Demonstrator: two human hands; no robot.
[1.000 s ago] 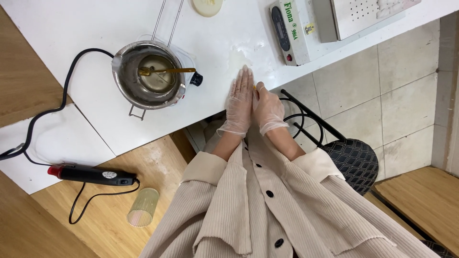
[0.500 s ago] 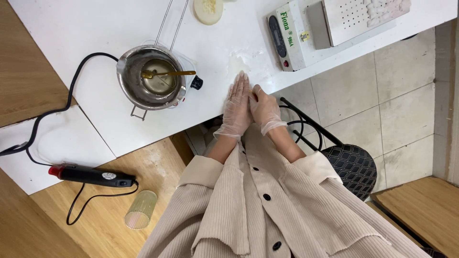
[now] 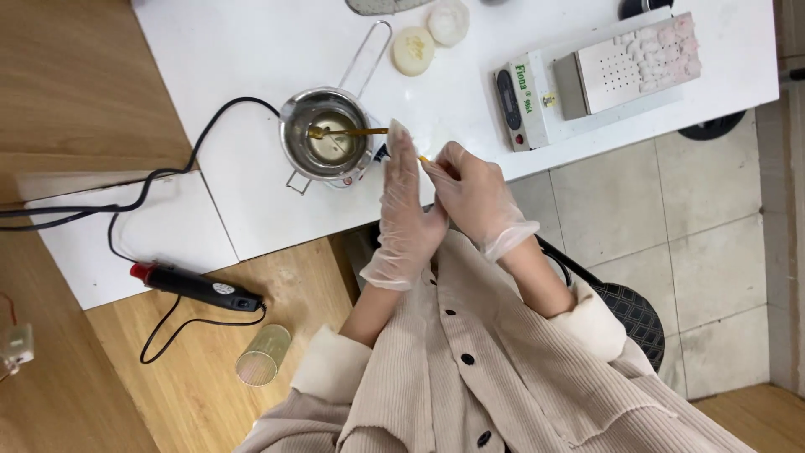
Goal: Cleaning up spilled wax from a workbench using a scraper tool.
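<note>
- A thin yellowish stick, only its tip showing, sits between the two gloved hands, over the near edge of the white counter.
- The right hand curls its fingers and pinches the stick at the fingertips.
- The left hand is held flat with fingers straight and together, its palm turned toward the right hand and touching it.
- Just left of the hands stands a small metal melting pot holding clear liquid, with a long wire handle pointing to the far side and a gold-coloured spoon lying across it.
- A black cord runs from the pot off the counter's left edge.
- Two pale round wax pieces lie beyond the pot.
- Toward the right edge sit a small digital scale and a white perforated box, side by side.
- Below the counter's left part, a black and red heat tool and a clear glass cup lie on a wooden surface.
</note>
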